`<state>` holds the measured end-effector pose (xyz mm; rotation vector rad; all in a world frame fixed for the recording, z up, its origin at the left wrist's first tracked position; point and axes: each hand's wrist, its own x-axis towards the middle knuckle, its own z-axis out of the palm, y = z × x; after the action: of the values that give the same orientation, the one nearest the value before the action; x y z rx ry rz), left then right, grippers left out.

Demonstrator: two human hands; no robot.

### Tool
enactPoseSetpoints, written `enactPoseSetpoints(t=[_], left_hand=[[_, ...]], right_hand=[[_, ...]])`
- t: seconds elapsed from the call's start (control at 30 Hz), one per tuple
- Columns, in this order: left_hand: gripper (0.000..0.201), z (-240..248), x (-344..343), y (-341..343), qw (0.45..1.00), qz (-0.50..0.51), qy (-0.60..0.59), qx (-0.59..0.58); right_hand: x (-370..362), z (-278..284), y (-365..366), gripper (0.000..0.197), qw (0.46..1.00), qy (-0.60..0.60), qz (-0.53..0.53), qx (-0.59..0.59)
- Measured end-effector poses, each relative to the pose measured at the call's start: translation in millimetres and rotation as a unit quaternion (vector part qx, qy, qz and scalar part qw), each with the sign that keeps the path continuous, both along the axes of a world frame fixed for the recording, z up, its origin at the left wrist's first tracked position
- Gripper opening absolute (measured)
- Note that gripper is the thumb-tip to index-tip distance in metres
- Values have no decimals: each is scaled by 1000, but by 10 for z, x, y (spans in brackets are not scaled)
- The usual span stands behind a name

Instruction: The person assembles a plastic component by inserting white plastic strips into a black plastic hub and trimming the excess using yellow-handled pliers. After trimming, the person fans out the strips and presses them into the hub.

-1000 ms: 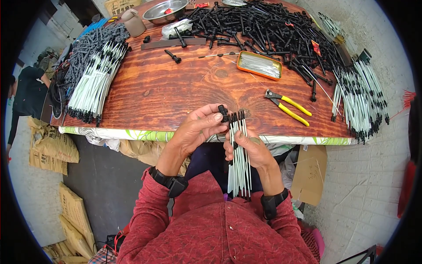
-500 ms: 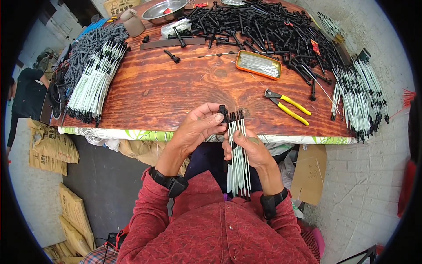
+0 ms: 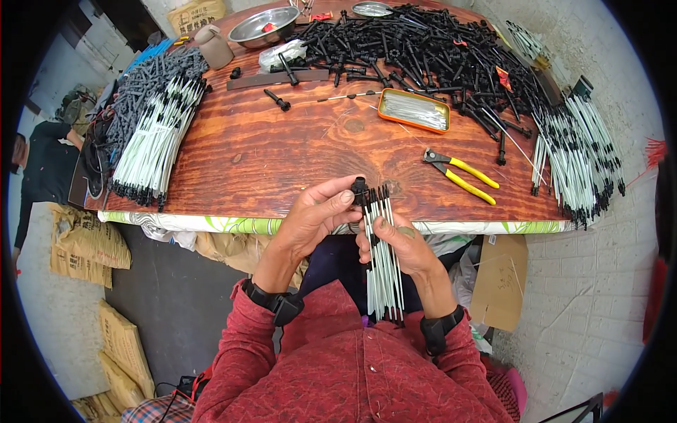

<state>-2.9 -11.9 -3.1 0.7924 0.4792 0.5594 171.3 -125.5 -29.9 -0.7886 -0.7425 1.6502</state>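
L hand pinched blk fitting; R hand wrapped firmly round wht rods. Grips unchanged vs. prev.; fitting stayed beside rod tips.

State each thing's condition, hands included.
Left hand: pinching a black fitting
Right hand: closed around white rods
White rods: bunched, black-tipped
Yellow-handled pincers: lying on the table, handles spread apart
Orange tin: open, holding thin pale pieces
Metal bowl: upright, something red inside
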Motion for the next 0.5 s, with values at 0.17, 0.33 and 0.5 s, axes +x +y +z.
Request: enactPoseSetpoints(t=[0.17,0.33,0.5], left_hand=[[44,-5,-3,-53,1000,13,3,11],[42,-80,-11,-100,999,40,-17,-3],[42,-85,-3,-110,998,50,-44,-22]], right_hand=[[-2,-24,-14,45,1000,-7,0,9],[-48,72,-23,48,1000,-19,-6,9],[-76,140,-24,49,999,-47,-23,10]])
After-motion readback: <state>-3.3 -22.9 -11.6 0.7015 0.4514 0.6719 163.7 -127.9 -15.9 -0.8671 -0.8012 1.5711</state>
